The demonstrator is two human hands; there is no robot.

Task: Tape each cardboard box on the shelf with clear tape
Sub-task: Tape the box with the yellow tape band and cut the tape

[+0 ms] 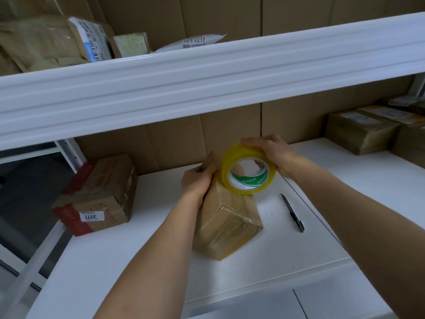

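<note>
Taping a box on the white shelf (pixel 299 238), frame centre.
Left hand (pixel 197 180) fingers curl round the cardboard box (pixel 227 217) far end; right hand (pixel 273 153) fingers grip the tape roll (pixel 248 169) standing on the box top.

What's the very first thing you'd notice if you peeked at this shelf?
The yellowish tape roll in the middle, gripped by the right hand and resting against the top of a cardboard box. The left hand holds that box's far end. A black pen lies to the right on the white shelf.
</note>
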